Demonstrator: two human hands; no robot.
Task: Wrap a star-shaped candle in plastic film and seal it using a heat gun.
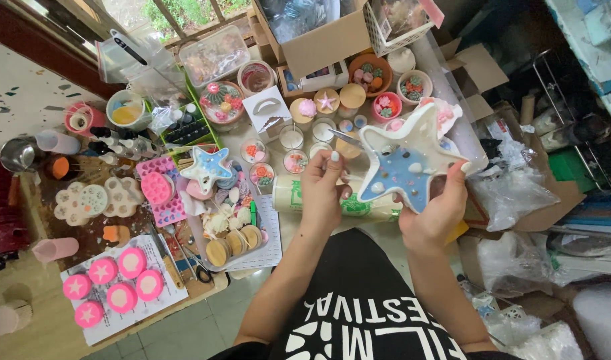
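Right hand (433, 212) raised, fingers clamped around white star-shaped dish (407, 157) from below. Left hand (322, 188) just left of dish, pinching metal tweezers (345, 138) aimed at it.

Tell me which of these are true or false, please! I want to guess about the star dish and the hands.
1. The right hand holds a star-shaped dish with blue filling. True.
2. The left hand holds a big red spoon. False: it holds a thin metal tool pointed at the dish.
3. Five round pink pieces lie on a paper sheet at the left. True.
4. The smaller blue star sits on the floor. False: it sits among the craft things on the table.
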